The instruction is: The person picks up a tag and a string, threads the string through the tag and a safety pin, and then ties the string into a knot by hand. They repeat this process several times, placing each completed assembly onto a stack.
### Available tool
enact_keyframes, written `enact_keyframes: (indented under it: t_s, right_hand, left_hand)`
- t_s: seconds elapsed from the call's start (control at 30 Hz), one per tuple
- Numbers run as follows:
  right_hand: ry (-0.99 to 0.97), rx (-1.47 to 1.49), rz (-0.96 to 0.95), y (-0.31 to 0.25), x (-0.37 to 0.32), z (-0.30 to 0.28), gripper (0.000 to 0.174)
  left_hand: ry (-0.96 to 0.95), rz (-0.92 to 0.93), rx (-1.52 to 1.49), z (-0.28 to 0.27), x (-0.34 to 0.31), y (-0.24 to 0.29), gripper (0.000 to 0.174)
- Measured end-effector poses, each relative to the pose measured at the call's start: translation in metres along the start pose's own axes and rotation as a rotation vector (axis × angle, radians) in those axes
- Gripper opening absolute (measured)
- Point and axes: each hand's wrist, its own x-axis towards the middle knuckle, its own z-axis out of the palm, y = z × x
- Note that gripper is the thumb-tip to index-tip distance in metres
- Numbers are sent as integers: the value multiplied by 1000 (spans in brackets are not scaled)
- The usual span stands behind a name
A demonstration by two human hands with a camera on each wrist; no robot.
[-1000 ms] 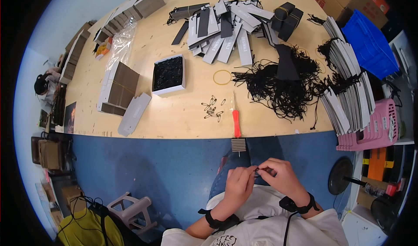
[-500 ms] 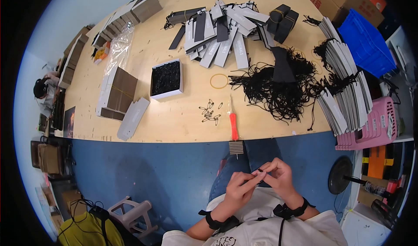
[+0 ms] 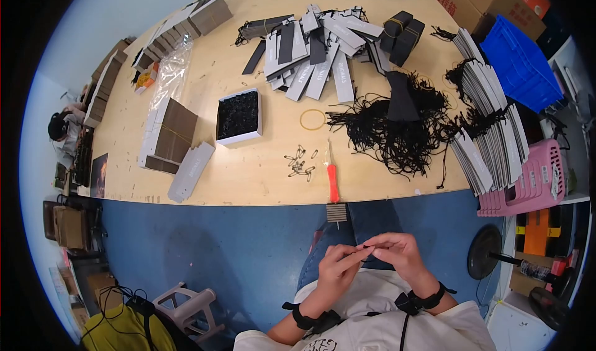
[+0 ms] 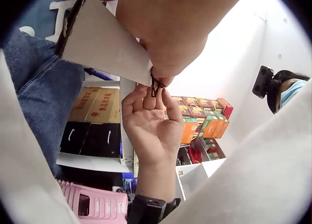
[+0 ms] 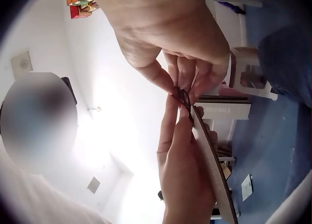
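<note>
Above the lap, my left hand (image 3: 338,268) and right hand (image 3: 400,256) meet at the fingertips. My left hand holds a long grey card tag (image 5: 209,160) with pale lettering, its narrow end up at the fingers. In the head view the hands hide this card. A thin black cord (image 5: 184,98) forms a small loop at the card's end. My right thumb and fingers pinch the cord there, and the left fingertips are right against it. From the left wrist view, the card (image 4: 102,44) slants beside my left hand and the cord loop (image 4: 155,86) shows between both hands.
On the table (image 3: 267,174) lie small metal pins (image 3: 300,163), a red-handled awl (image 3: 332,180), a box of black pieces (image 3: 238,116), a tangle of black cords (image 3: 391,133) and piled grey tags (image 3: 320,71). Stacked cards (image 3: 167,133) stand left; a pink basket (image 3: 534,180) is right.
The fingers of both hands have shifted around the cord, and the right hand's fingers now reach flatter across toward the left. The head view has tilted slightly; the table things have not moved.
</note>
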Motion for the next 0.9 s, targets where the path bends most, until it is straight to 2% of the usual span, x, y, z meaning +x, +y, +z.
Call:
enact_keyframes:
  t_s: [0.07, 0.17, 0.23, 0.27, 0.33, 0.53, 0.67, 0.73, 0.83, 0.9]
  right_hand:
    - [1, -39, 16, -2, 1, 2, 20]
    - [51, -86, 10, 2, 4, 1, 16]
    - [96, -93, -12, 2, 5, 3, 14]
    - [123, -90, -50, 0, 6, 5, 12]
    - [150, -87, -88, -6, 7, 7, 10]
    - [212, -72, -214, -27, 17, 5, 10]
    - [245, -90, -245, -28, 25, 8, 10]
    - [295, -24, -363, -27, 31, 14, 9]
    - [310, -87, -456, -28, 32, 13, 8]
    - [251, -129, -421, -35, 31, 17, 9]
  left_hand:
    - [7, -15, -16, -1, 0, 0, 34]
    - [16, 76, 24, 2, -3, -5, 30]
    - [114, -63, -73, 12, -11, -12, 29]
    - [115, -62, -73, 11, -9, -11, 29]
    - [64, -8, 73, 6, -3, -8, 32]
    - [-61, 58, 137, 0, 0, -5, 30]
    - [-110, 68, 121, -3, 1, -2, 31]
    - [-127, 50, 86, -3, 2, -3, 31]
    - [-112, 75, 78, -8, 2, -5, 34]
    - [-163, 78, 83, -12, 3, -2, 37]
